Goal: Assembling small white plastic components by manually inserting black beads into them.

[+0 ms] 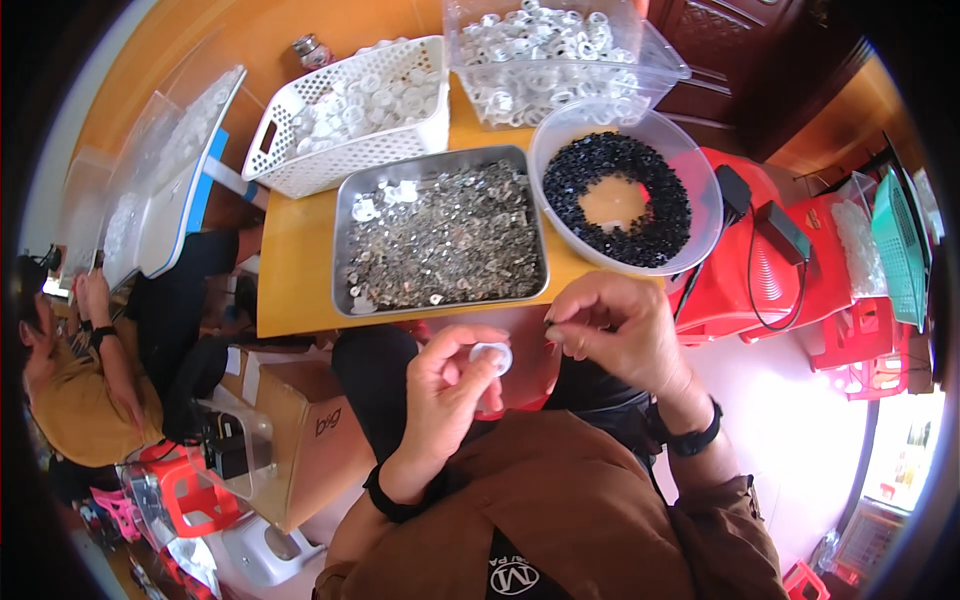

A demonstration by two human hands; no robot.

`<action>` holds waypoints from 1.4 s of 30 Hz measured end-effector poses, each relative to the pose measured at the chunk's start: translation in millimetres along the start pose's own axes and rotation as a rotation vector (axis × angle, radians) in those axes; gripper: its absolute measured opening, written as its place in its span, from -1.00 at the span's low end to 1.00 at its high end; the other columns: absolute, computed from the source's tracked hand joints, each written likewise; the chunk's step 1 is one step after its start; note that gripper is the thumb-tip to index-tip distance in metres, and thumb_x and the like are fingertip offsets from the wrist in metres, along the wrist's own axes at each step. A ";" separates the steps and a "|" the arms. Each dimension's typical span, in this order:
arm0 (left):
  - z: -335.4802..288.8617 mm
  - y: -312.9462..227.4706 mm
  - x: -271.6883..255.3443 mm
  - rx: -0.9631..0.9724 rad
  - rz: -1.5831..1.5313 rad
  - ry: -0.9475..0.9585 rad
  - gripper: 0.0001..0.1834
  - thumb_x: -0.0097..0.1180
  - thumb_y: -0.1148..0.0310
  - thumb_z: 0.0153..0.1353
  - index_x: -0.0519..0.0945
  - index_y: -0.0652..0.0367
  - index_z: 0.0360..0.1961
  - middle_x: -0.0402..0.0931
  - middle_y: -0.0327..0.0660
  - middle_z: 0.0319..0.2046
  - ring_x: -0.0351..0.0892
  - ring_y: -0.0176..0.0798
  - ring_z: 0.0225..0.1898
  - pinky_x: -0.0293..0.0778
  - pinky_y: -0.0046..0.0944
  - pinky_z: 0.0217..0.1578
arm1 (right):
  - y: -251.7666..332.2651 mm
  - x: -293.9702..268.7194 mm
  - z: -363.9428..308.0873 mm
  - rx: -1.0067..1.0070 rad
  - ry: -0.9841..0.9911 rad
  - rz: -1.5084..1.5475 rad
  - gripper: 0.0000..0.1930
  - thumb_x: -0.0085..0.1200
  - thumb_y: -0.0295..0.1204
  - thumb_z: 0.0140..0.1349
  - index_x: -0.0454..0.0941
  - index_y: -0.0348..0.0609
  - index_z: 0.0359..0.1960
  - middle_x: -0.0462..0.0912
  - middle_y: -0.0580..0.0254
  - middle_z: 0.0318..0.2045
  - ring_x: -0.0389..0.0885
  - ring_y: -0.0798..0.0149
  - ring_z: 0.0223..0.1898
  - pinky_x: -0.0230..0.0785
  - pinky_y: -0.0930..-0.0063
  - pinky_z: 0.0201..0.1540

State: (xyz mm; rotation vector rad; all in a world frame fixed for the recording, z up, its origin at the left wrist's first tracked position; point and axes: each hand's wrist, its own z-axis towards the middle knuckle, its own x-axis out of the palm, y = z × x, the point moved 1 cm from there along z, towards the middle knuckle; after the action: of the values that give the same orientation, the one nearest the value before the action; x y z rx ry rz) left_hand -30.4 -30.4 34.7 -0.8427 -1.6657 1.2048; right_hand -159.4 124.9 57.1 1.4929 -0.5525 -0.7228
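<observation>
My left hand (pixel 440 395) holds a small round white plastic part (pixel 493 359) between thumb and fingers, in front of my chest. To its right, my right hand (pixel 632 335) pinches a tiny dark piece (pixel 550 334) in its fingertips, too small to make out. The hands are apart, just off the table's near edge. Beyond them stands a metal tray (pixel 341 245) full of small shiny metal parts (pixel 445 240). At its right, a clear round bowl (pixel 708 205) has small black pieces (pixel 575 165) heaped in a ring around its bare middle.
On the wooden table (pixel 290 290), a white perforated basket (pixel 345 168) and a clear bin (pixel 650 75) hold white plastic rings. Red stools (pixel 750 260) with black power adapters (pixel 782 232) stand at the right. A cardboard box (pixel 310 430) is at lower left, near another person (pixel 95 400).
</observation>
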 end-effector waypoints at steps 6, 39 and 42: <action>-4.7 -4.1 3.1 -0.050 0.032 0.036 -0.82 0.16 0.38 0.24 0.55 0.28 -0.23 0.47 -0.29 -0.49 0.38 -0.53 -0.63 0.31 -0.54 -0.67 | -2.7 23.0 -11.8 -0.352 -0.032 -0.287 -0.80 0.29 -0.68 -0.10 0.58 -0.20 -0.41 0.65 0.24 -0.38 0.62 0.39 -0.41 0.46 0.60 -0.45; -9.4 -1.5 -3.3 0.128 0.166 -0.032 -0.88 0.17 0.65 0.12 0.55 0.31 -0.30 0.48 -0.28 -0.32 0.43 -0.54 -0.34 0.37 -0.52 -0.30 | -10.9 36.2 -17.7 -0.192 -0.003 -0.071 -0.90 0.20 -0.59 0.10 0.62 -0.26 -0.32 0.59 0.27 -0.37 0.56 0.51 -0.40 0.42 0.68 -0.39; -9.6 -1.0 -3.9 0.128 0.142 -0.034 -0.88 0.17 0.66 0.12 0.55 0.31 -0.30 0.48 -0.28 -0.31 0.44 -0.55 -0.34 0.37 -0.53 -0.32 | -12.7 36.8 -17.6 -0.205 -0.015 -0.058 -0.87 0.20 -0.60 0.10 0.61 -0.26 -0.29 0.58 0.28 -0.37 0.55 0.52 -0.40 0.42 0.70 -0.40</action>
State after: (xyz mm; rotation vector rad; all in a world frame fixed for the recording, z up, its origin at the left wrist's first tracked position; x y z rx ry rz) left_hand -20.1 -30.9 35.9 -0.8761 -1.5580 1.4146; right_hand -122.6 111.1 40.2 1.3180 -0.4337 -0.8121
